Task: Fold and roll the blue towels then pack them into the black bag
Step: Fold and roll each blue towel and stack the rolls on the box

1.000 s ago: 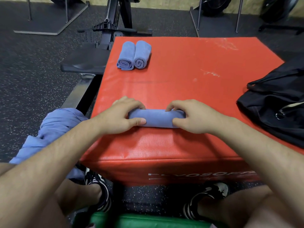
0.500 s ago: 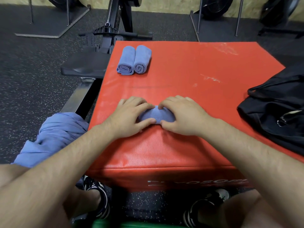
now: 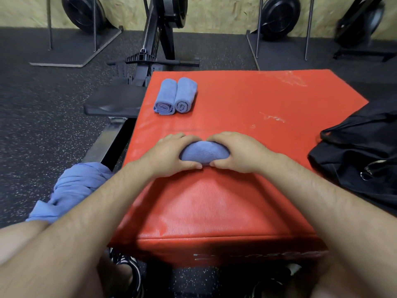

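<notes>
While between hands [image 3: 167,154] [image 3: 236,154], towel roll [image 3: 204,152] left-to-right.

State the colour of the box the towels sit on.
The box is red; head view.

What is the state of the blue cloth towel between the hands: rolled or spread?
Rolled: the blue cloth towel is a short thick bundle, gripped by the left hand and right hand.

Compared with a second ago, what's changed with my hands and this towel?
The left hand and right hand slid inward along the towel, from its ends to its middle, and still grip it; they almost touch. The two rolled towels and black bag stayed put.
</notes>
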